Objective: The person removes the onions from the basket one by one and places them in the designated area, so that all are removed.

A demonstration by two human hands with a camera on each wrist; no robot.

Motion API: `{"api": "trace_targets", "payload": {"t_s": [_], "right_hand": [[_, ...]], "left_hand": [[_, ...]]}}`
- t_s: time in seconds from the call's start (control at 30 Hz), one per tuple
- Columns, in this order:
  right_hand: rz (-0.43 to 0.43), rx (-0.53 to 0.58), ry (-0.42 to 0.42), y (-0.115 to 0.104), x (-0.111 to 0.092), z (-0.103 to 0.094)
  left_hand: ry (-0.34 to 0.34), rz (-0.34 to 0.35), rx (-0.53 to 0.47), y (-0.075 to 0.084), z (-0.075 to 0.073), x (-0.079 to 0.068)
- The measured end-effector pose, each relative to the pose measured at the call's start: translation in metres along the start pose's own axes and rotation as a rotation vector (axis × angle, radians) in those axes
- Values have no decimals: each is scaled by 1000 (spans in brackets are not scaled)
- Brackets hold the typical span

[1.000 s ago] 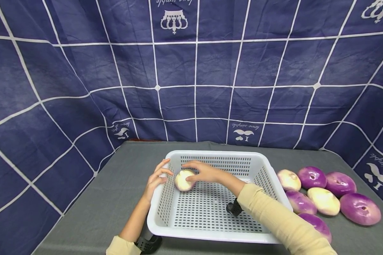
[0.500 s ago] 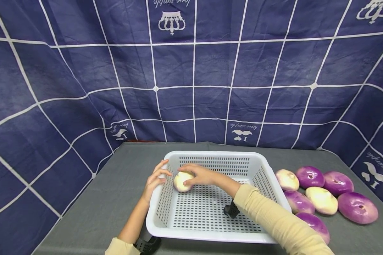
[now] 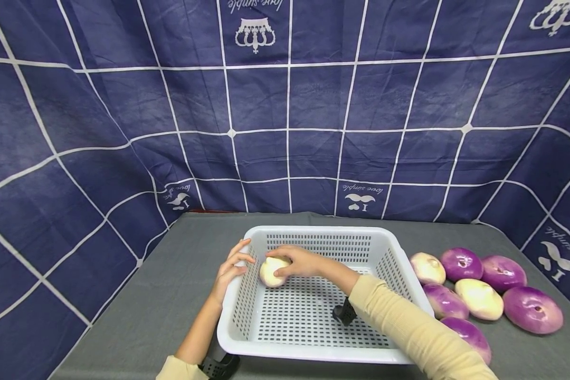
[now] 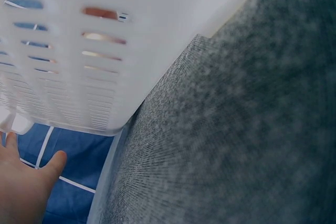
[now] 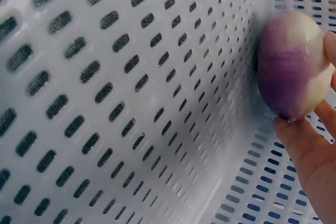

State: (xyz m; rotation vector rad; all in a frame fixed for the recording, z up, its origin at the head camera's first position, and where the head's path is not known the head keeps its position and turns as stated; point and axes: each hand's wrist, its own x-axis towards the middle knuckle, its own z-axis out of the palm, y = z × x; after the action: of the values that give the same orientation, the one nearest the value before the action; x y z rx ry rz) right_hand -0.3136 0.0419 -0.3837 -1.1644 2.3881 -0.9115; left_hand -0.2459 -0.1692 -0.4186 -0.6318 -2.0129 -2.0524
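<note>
My right hand point(image 3: 300, 260) reaches into a white plastic basket point(image 3: 330, 354) and grips a turnip point(image 3: 272, 273) near the far left corner. In the right wrist view the turnip point(image 5: 290, 66) shows purple and cream skin, and sits close to the perforated basket floor; the thumb and fingers of the hand point(image 5: 310, 153) hold it from both sides. My left hand point(image 3: 228, 271) holds the basket's left rim, with its fingers bent over the edge. In the left wrist view this hand point(image 4: 23, 182) has its thumb outside the basket wall point(image 4: 152, 19).
Right of the basket, several purple turnips point(image 3: 534, 310) and paler ones point(image 3: 478, 299) lie grouped on the grey tabletop cloth point(image 3: 171, 285). A blue curtain point(image 3: 323, 100) with white lines hangs behind. Each wrist wears a black camera band point(image 3: 345, 311).
The fingers of my right hand have come round the turnip, which has stayed near the same corner of the basket. My left hand has stayed at the rim.
</note>
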Motion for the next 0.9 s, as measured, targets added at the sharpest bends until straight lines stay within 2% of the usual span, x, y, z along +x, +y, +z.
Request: {"api": "trace_targets", "payload": {"t_s": [0.37, 0.9], "right_hand": [[-1, -12, -25, -5, -1, -6], [-3, -17, 10, -23, -9, -23]], "left_hand": [[1, 15, 4, 1, 1, 2], [4, 1, -4, -1, 2, 1]]}}
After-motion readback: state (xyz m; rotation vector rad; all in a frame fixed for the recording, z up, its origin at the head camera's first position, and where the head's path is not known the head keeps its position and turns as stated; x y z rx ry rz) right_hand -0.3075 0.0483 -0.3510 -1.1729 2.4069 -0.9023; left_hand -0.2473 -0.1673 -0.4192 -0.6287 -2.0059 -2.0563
